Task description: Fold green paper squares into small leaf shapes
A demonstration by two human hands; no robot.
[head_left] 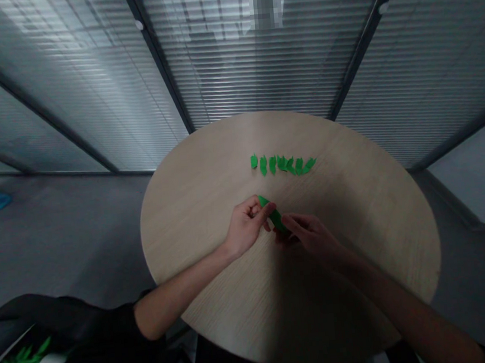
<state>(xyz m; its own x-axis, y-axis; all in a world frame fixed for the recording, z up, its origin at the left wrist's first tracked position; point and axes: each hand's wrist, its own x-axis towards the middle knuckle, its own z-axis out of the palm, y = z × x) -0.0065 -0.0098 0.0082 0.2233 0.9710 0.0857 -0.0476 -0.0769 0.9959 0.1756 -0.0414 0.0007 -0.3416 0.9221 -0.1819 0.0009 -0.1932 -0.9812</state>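
Left hand [246, 225] is pinched closed, thumb over fingers, on the upper part of a slim green piece [276, 219], with its tip poking out past the thumb. Right hand [309, 235] has its thumb and fingers closed on the lower end, though it's dim there and I can't make out all the fingertips. So the piece sits slanted between both hands, over the middle of the desk [194, 207]; can't tell from my end if it touches the top. Just beyond is a row of small green pieces [282, 163], seven or so, the left few apart, the right ones bunched. My read: the step in hand is working this one piece with both hands. Next move calls for a light, steady pinch, imo, since it looks thin and could crease or tear.
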